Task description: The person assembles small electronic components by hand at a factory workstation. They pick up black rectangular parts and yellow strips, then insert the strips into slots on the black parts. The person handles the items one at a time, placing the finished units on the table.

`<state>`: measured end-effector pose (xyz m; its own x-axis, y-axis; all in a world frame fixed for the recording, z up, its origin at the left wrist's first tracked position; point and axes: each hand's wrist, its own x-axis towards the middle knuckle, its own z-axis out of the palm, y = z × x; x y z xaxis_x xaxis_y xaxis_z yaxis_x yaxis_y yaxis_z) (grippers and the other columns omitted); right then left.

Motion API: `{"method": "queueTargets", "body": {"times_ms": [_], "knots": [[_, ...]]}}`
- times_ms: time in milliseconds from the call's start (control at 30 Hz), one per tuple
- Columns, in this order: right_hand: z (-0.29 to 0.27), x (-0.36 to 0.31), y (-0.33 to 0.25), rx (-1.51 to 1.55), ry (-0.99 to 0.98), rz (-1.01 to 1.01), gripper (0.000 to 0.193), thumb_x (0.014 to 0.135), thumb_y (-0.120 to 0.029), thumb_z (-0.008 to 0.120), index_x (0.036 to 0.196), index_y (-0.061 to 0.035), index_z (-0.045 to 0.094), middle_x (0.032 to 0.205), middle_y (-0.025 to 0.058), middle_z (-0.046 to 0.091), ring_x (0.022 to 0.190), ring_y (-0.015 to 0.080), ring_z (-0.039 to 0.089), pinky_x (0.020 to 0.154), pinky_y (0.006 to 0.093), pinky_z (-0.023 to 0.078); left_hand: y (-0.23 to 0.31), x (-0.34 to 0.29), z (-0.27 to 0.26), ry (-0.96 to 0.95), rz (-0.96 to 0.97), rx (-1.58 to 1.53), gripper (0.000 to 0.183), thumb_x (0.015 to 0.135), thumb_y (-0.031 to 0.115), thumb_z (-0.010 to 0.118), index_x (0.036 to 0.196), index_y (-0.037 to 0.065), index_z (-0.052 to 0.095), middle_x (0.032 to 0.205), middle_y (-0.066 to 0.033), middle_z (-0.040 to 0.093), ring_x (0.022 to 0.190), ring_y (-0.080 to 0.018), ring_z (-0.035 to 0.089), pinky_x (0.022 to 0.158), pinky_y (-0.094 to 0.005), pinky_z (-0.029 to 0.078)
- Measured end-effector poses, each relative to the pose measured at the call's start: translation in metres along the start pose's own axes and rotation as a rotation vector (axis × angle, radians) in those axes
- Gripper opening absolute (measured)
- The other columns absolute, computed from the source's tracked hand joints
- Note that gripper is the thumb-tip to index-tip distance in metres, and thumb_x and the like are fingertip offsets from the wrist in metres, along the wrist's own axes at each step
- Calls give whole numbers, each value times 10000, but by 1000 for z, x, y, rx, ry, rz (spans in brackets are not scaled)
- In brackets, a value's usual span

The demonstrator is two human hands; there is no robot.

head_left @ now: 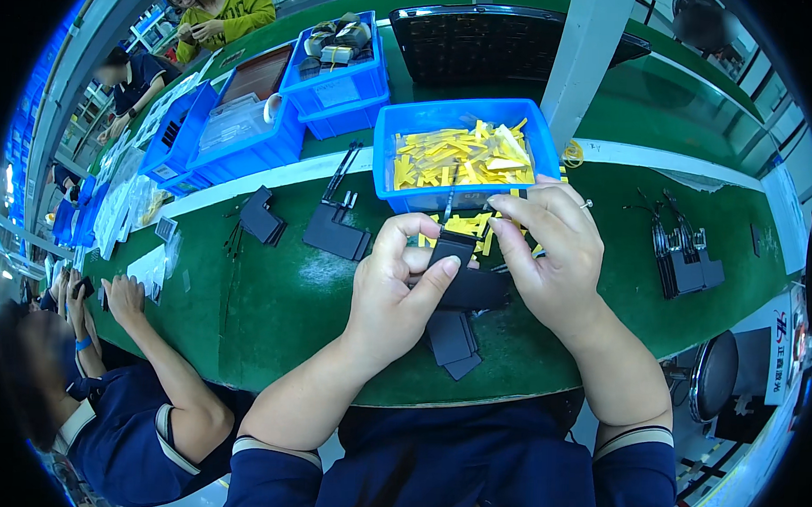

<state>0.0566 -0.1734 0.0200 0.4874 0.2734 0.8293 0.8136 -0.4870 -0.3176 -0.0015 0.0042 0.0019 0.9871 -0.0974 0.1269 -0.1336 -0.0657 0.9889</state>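
Note:
My left hand [392,280] is closed on a flat black part [453,246], its thumb pressed on the face. A thin dark cable rises from the part's far end. Just to the right, my right hand [554,245] has thumb and forefinger pinched near that end; a small dark bit shows there, too small to name. Below the hands sit a larger black piece [481,292], partly hidden, and a few flat black pieces [455,345] on the green table. Beyond my hands, yellow strips [463,153] fill a blue bin [386,177], and more lie in front of it.
Black L-shaped parts with cables [335,229] lie to the left, and cabled black parts [692,268] to the right. Blue bins [336,90] stand at the back left. A white post [587,63] rises behind the strips' bin. Another person [150,405] works at my left.

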Motion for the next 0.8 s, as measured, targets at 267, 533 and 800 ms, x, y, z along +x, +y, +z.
{"method": "queueTargets", "body": {"times_ms": [267,533,800], "knots": [[2,-9,0,647,-92,678,143,817,-91,670,932,-13,705,872,98,676,805,150,632,733,254,488,-3,-1,1,13,195,173,269,920,37,522,1121,22,343,928,-190,670,856,-164,643,748,-242,499],[1,-9,-5,663,-147,724,137,838,-84,633,920,12,685,871,103,667,784,152,628,723,256,489,-3,0,2,24,164,135,264,921,39,522,1119,23,348,927,-182,672,846,-154,643,744,-232,494],[1,-10,-9,566,-166,644,98,842,-66,594,873,23,617,840,97,634,797,158,607,718,276,474,-6,0,0,8,131,130,269,918,28,518,1117,34,338,926,-183,669,836,-156,643,744,-238,496]]}}
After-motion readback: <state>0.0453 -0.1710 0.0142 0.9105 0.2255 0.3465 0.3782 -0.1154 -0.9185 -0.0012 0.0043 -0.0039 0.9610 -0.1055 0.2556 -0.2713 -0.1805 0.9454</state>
